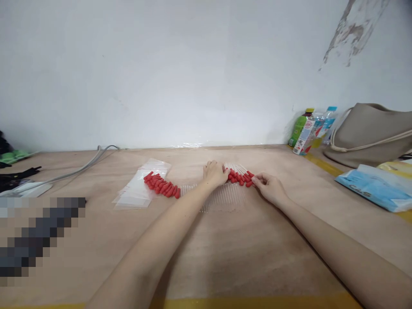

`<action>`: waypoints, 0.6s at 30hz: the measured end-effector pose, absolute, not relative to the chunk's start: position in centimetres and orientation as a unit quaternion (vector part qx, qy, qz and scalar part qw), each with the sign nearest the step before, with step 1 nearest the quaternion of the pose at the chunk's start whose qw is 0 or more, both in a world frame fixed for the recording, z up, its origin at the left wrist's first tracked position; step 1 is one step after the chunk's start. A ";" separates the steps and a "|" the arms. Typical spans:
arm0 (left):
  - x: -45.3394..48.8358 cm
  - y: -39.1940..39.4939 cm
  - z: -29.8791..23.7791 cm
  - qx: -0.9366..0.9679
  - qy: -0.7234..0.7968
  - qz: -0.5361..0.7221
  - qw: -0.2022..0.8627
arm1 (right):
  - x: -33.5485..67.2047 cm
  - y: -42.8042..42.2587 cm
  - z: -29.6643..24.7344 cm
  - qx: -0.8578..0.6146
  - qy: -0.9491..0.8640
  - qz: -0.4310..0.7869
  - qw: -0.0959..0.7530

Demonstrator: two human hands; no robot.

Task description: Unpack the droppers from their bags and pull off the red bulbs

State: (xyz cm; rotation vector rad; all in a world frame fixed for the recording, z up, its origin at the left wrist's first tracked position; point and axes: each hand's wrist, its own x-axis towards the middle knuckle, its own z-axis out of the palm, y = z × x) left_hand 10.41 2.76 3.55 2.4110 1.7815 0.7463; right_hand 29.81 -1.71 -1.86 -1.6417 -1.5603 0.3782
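Both my arms reach forward over a wooden table [206, 257]. My left hand [215, 174] rests curled on a row of clear plastic tubes [222, 195], its fingers touching a cluster of small red caps [240, 177]. My right hand [268, 187] is closed in a pinch at the right end of that cluster, on one red cap. A second row of red caps [162, 186] lies to the left, next to a stack of clear plastic bags [141, 189].
Several drink bottles [310, 128] stand at the back right by the white wall, beside a beige bag [373, 133]. A blue plastic packet [376, 185] lies at the right edge. A grey cable [80, 168] runs along the left; dark items [16, 176] sit far left.
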 end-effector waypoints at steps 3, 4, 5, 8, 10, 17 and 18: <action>10.5 2.8 3.5 0.769 0.584 0.258 0.026 | 29.5 -2.1 -1.5 -0.691 -0.602 0.112 0.383; 10.5 2.7 3.6 0.764 0.586 0.268 0.026 | 29.4 -2.2 -1.3 -0.706 -0.596 0.097 0.369; 10.4 2.6 3.6 0.760 0.587 0.279 0.025 | 29.2 -2.3 -1.2 -0.719 -0.590 0.087 0.357; 9.6 2.1 4.0 0.754 0.577 0.312 0.026 | 29.1 -2.5 -1.0 -0.725 -0.583 0.084 0.356; 8.4 1.4 4.3 0.762 0.557 0.329 0.027 | 29.2 -2.5 -1.0 -0.723 -0.577 0.086 0.370; 1.9 -3.4 4.6 0.821 0.407 0.387 0.096 | 28.9 -2.7 -1.0 -0.697 -0.545 0.064 0.461; 1.0 -4.2 4.3 0.828 0.396 0.385 0.096 | 28.5 -3.0 -0.8 -0.679 -0.556 0.056 0.477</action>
